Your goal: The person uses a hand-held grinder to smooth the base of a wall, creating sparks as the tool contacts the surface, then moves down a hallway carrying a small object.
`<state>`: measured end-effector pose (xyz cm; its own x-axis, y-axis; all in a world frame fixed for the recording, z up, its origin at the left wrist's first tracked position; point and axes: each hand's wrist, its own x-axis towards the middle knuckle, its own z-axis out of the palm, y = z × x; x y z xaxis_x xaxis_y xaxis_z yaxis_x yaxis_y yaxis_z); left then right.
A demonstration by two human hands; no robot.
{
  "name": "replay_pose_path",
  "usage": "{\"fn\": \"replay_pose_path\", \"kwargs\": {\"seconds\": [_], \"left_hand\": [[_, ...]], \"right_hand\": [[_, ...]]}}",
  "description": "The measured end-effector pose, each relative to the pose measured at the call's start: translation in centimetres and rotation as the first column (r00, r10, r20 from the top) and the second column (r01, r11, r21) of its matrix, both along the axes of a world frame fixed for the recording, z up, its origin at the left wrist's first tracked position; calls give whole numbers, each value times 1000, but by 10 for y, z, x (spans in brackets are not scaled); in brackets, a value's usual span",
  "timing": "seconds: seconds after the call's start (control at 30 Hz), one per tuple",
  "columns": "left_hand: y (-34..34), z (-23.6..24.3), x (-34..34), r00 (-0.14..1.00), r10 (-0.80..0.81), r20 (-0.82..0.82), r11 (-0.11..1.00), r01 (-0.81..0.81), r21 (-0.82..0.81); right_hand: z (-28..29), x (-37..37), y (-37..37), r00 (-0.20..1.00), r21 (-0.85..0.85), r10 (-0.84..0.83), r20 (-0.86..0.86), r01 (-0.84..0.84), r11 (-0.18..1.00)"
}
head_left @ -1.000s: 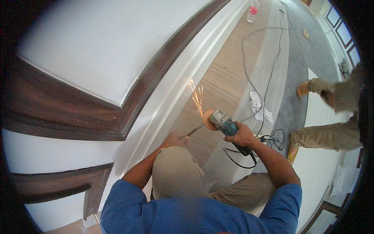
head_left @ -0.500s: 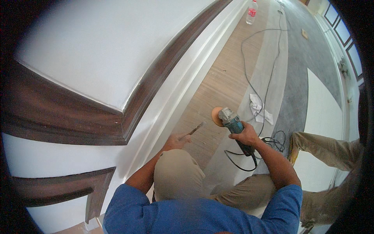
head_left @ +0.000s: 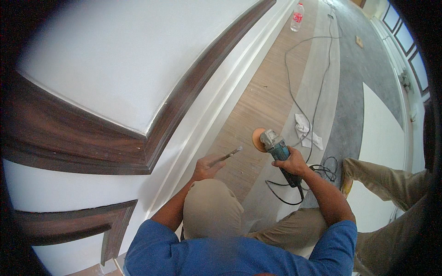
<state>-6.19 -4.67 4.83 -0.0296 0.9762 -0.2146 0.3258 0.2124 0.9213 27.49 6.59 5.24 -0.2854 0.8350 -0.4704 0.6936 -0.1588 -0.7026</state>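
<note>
My left hand (head_left: 206, 168) is closed round a small brush (head_left: 226, 156) with a thin dark handle and a pale tip. The tip points away to the right, over the wooden floor. Gripped in my right hand (head_left: 293, 162) is a teal and grey angle grinder (head_left: 276, 148). Its round tan disc (head_left: 258, 139) stands on edge at the far left end of the tool, a short gap from the brush tip. From the grinder's near end a black cord (head_left: 284, 201) loops across the floor. My fingers under the grinder are partly hidden.
To the left, a white wall (head_left: 110, 60) carries dark wood moulding (head_left: 83, 133). A pale cloth (head_left: 307, 131) lies beside the long cord. Farther off stands a clear bottle (head_left: 297, 18) with a red label. A white board (head_left: 377, 133) and a trousered leg (head_left: 384, 177) are on the right.
The whole view has shifted slightly, so the floor and wall sit a little lower. Both hands keep hold of the brush and the grinder, almost in the same places.
</note>
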Motion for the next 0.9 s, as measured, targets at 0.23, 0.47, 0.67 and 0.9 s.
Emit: {"fn": "replay_pose_path", "kwargs": {"seconds": [0.23, 0.47, 0.67, 0.9], "left_hand": [[-1, -8, -4, 996, 26, -84, 999, -24, 25], [-5, -54, -12, 927, 28, -375, 997, -55, -62], [-7, -57, -12, 934, -18, -357, 994, -21, -105], [-6, -40, -10, 944, -26, -330, 996, -4, -90]], "right_hand": [[6, -4, 2, 1000, -23, 30, 0, -30, 999], [2, -6, -5, 996, 86, 90, 2, -90, 992], [12, -15, -8, 975, 44, 180, 133, -187, 981], [10, -17, -10, 964, 85, 216, 153, -231, 969]]}}
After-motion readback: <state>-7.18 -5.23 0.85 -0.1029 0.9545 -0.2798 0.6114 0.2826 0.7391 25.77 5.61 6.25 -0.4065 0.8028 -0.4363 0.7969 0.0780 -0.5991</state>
